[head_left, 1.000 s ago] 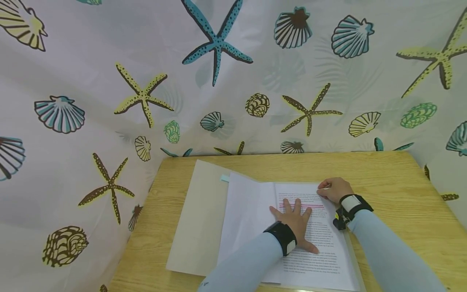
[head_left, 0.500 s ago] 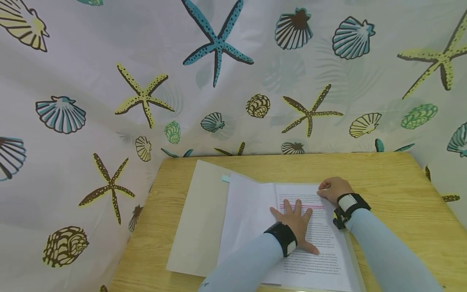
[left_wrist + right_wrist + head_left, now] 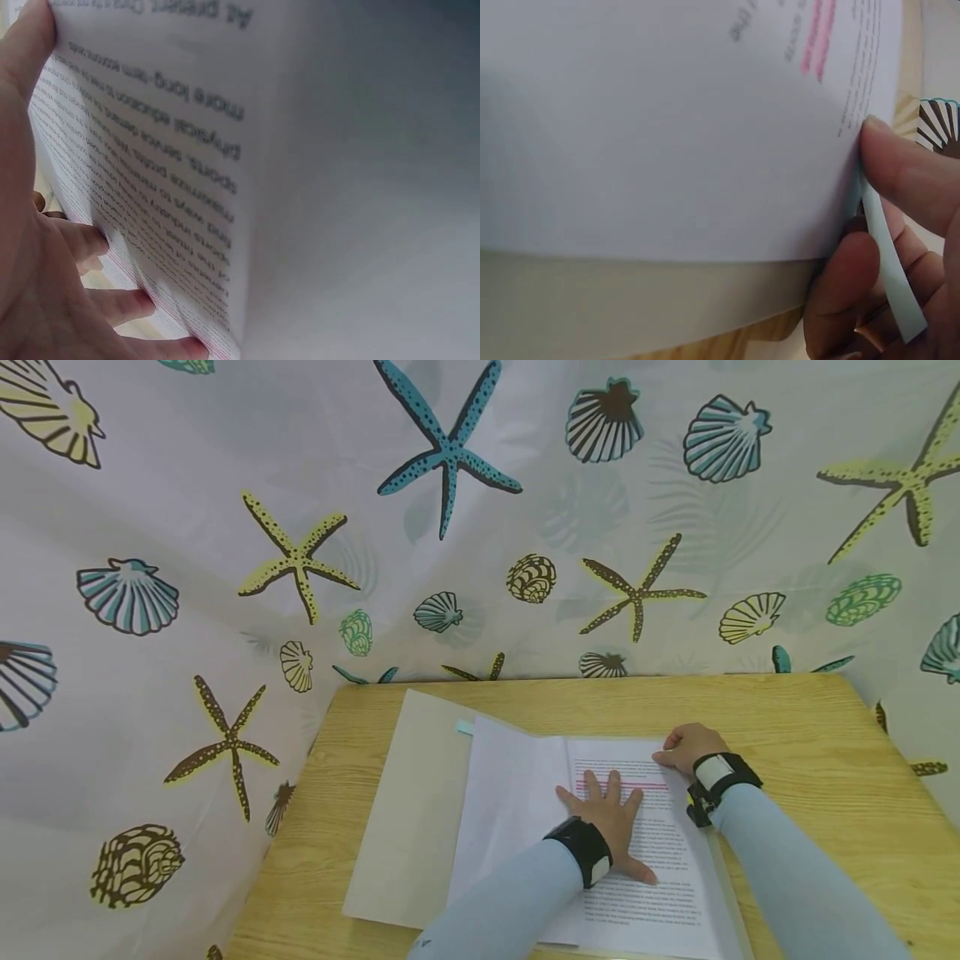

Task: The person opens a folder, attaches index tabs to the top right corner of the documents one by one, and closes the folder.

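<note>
Cover [image 3: 405, 810] first: cream, lying open on table [image 3: 825, 727] at 9 o'clock of the printed pg [image 3: 663, 906], long axis approx 6 to just past 12. Lt-blue tab [image 3: 464, 727] pokes out by blank pg's top L corner, at 10 o'clock. Blank pg [image 3: 502, 810] next, also at 9, long axis likewise. L hand [image 3: 603, 822] at 10 o'clock on the printed pg: fingers straight & spread, tips on the paper, prob. to keep sheets flat for the other hand.

Printed pg lies nr table's front, text up, top edge twd 12, bottom at 6; long axis approx 6 to 12, top leaning slightly L. Text lines, incl. pink highlight [image 3: 654, 786], run 9 to 3.

R hand [image 3: 686, 747] at 1 o'clock, on pg's R edge nr the top: thumb & finger pinch a pale strip [image 3: 892, 270] at that edge, seemingly to hold it in place there. Free end points approx 5 o'clock in R wrist view. Can't tell if paper's pinched too.
</note>
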Demonstrator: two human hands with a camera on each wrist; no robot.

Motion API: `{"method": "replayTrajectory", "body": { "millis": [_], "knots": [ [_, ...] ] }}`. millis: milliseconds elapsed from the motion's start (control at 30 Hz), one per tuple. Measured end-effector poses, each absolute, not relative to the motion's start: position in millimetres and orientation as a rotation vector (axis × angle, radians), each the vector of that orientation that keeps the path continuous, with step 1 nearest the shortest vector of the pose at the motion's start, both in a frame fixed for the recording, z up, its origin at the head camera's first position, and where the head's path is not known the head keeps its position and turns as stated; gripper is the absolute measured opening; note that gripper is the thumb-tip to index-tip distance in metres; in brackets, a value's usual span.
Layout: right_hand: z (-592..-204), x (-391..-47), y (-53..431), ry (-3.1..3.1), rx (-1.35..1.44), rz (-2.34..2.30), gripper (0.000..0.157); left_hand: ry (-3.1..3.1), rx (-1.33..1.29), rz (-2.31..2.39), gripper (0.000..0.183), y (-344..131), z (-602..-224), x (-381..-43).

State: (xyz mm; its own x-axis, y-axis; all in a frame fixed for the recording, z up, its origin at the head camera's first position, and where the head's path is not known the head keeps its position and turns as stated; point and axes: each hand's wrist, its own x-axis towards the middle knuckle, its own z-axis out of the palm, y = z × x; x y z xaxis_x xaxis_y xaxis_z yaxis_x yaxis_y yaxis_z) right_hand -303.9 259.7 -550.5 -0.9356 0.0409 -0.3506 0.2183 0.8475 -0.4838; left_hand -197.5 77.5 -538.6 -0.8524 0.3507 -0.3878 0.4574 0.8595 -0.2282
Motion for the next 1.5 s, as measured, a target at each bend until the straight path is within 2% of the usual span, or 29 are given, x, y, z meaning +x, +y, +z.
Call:
{"method": "replayTrajectory", "body": {
  "millis": [200,433,1167,1500],
  "knots": [
    [-556,-306,269,2.662,0.142,-0.783,0.028,2.686,0.619,-0.475,0.124,80,-543,-197],
    [-560,-313,278,2.62,0.09,-0.786,0.038,2.702,0.623,-0.529,0.126,80,-550,-200],
    [-546,-314,270,2.601,0.106,-0.733,0.025,2.682,0.633,-0.526,0.126,77,-550,-201],
    [-552,-313,269,2.608,0.105,-0.749,0.035,2.717,0.642,-0.568,0.128,79,-568,-205]
  ]
}}
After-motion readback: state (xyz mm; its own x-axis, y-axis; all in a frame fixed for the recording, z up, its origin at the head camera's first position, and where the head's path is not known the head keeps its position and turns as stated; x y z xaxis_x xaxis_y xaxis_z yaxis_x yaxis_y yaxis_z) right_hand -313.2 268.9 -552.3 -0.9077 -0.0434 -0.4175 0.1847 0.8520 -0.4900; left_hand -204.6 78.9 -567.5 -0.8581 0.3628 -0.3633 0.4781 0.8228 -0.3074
